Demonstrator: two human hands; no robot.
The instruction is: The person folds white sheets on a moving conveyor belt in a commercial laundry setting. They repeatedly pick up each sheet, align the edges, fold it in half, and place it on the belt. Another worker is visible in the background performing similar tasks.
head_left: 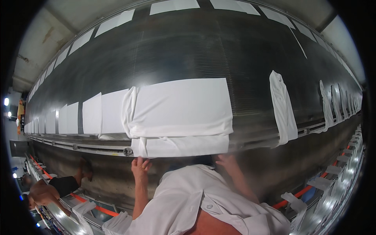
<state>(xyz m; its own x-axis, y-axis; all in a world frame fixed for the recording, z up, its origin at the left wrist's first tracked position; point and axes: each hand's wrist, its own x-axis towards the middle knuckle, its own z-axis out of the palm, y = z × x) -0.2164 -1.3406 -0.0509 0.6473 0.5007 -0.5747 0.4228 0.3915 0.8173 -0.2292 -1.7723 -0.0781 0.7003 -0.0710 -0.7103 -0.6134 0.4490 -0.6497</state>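
dark table (176, 51); on it flat white cloths (188, 103); bunched white cloths (282, 109)

Loose, creased off-white button-front shirt (178, 192), front parted in a V. Pale round shirt button (209, 206), rimmed. Left hand (141, 167) and right hand (227, 160) bare. Dark lower garment (203, 160), mostly hidden.

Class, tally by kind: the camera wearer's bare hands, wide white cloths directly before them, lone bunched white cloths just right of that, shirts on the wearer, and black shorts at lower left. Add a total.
Hands: 2 (left hand, right hand)
Wide white cloth: 1
Bunched white cloth: 1
Shirt: 1
Black shorts: 1 pair
Total: 6
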